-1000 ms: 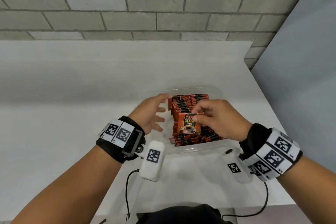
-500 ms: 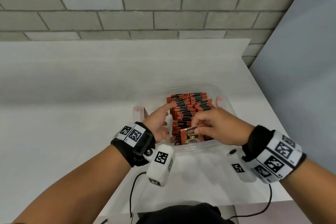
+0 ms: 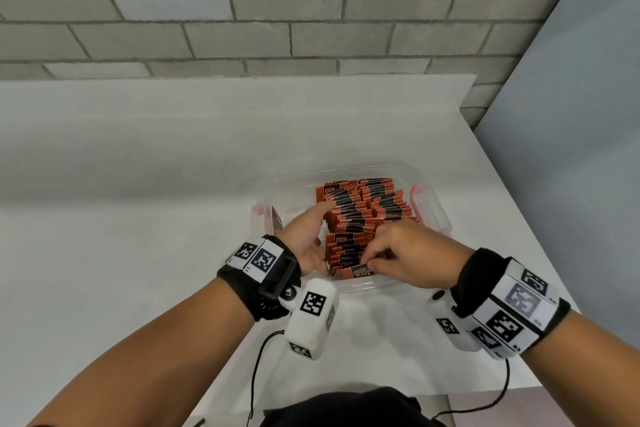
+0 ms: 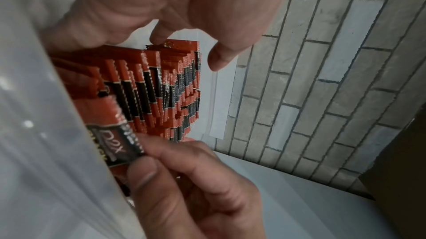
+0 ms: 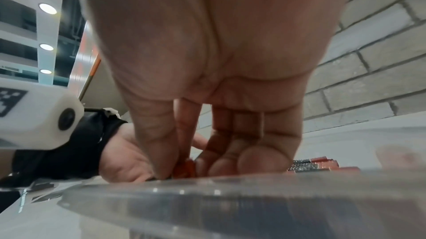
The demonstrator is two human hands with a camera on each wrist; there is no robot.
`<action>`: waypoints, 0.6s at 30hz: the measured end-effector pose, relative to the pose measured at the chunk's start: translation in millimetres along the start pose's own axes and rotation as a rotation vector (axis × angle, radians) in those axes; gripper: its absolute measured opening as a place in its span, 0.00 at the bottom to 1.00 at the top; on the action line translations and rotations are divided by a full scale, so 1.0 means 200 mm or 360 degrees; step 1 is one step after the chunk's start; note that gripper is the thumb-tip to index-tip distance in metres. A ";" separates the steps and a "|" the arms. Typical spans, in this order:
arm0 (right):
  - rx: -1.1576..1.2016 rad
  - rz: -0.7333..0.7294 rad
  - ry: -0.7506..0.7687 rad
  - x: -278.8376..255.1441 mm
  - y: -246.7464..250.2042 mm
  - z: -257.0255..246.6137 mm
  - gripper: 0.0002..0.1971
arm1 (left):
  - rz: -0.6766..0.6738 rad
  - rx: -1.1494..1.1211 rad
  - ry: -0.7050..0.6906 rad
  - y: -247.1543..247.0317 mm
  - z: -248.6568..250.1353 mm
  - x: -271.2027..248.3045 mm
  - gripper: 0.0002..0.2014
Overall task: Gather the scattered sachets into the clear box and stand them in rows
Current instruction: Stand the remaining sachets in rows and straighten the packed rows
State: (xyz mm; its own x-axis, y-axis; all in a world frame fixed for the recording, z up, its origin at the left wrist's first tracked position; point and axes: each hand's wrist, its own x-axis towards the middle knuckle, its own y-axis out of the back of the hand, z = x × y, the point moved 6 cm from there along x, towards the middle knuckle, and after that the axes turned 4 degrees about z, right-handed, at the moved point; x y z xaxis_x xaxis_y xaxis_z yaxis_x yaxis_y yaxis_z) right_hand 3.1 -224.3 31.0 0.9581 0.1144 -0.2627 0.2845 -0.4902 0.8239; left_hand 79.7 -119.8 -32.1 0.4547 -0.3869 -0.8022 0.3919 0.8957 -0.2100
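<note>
Two hands work inside the clear box (image 3: pixel 433 215) on the white table (image 3: pixel 138 218). The right hand (image 3: pixel 412 253) pinches one sachet (image 3: pixel 360 271) between thumb and fingertips at the box's near wall, in front of the standing rows of sachets (image 3: pixel 363 208). The left hand (image 3: pixel 308 236) lies with straight, relaxed fingers against the rows' left side, holding nothing.

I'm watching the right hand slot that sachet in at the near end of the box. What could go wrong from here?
1. The pinched sachet sits tilted against the near wall of the clear box; released now, it may fall flat.
2. The left hand only touches the standing rows with straight fingers; pushing could topple them.
</note>
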 end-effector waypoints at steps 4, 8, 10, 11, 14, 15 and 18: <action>-0.0092 -0.0017 -0.0036 0.03 -0.01 0.01 0.08 | -0.0008 0.0020 -0.0022 -0.01 0.01 -0.01 0.12; -0.0171 -0.0055 -0.0067 0.08 -0.03 0.02 0.03 | -0.0005 0.0018 -0.0040 -0.01 0.01 -0.03 0.11; -0.0201 -0.0066 -0.0066 0.09 -0.04 0.02 0.04 | -0.0007 0.0014 -0.0038 -0.02 0.01 -0.03 0.11; -0.0214 -0.0068 -0.0065 0.09 -0.04 0.03 0.04 | -0.0009 0.0005 -0.0032 -0.02 0.01 -0.03 0.11; -0.0205 -0.0058 -0.0097 0.09 -0.04 0.04 0.04 | -0.0011 0.0013 -0.0050 -0.02 0.01 -0.04 0.11; -0.0184 -0.0049 -0.0107 0.09 -0.04 0.05 0.04 | -0.0010 0.0027 -0.0057 -0.02 0.01 -0.04 0.11; -0.0138 -0.0068 -0.0144 0.09 -0.05 0.06 0.06 | -0.0029 0.0051 -0.0052 -0.04 0.01 -0.06 0.13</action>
State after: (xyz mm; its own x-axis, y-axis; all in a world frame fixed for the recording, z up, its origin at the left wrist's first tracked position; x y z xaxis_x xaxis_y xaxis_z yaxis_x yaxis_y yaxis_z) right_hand 16.1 -228.1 11.9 0.9391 0.0531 -0.3395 0.3306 -0.4095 0.8503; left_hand 73.3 -122.2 -19.0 0.4730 -0.4106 -0.7795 0.4256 0.8812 -0.2059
